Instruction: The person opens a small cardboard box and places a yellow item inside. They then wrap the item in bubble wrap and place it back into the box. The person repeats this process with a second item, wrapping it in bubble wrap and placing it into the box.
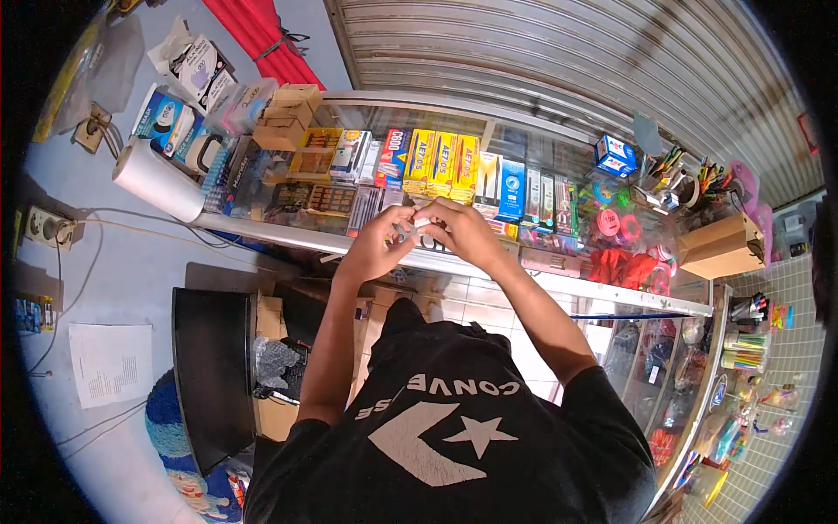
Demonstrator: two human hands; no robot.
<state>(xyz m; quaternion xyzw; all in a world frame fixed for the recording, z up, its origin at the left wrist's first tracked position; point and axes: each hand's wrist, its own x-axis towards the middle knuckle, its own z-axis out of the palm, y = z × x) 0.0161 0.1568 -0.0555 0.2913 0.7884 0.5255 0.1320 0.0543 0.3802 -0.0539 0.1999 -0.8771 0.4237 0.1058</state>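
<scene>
Close together above the near edge of a glass display counter (288,230), both my hands work on something small. The fingers of my right hand (463,234) are pinched round a small white object (423,224), too small to name. My left hand (381,244) is curled beside it, thumb and fingertips drawn together. A greyish bit shows between its fingers, but I cannot make out what it is. Just beyond the hands, several yellow boxes (443,162) stand in a row, with a blue and red box (395,154) to their left.
A blue box (512,190) and small cartons fill the case. On top are a white roll (159,180), a cardboard box (287,117), small blue boxes (615,155) and a pen holder (670,183). A black panel (209,375) stands lower left. Beyond the counter is a metal shutter (524,52).
</scene>
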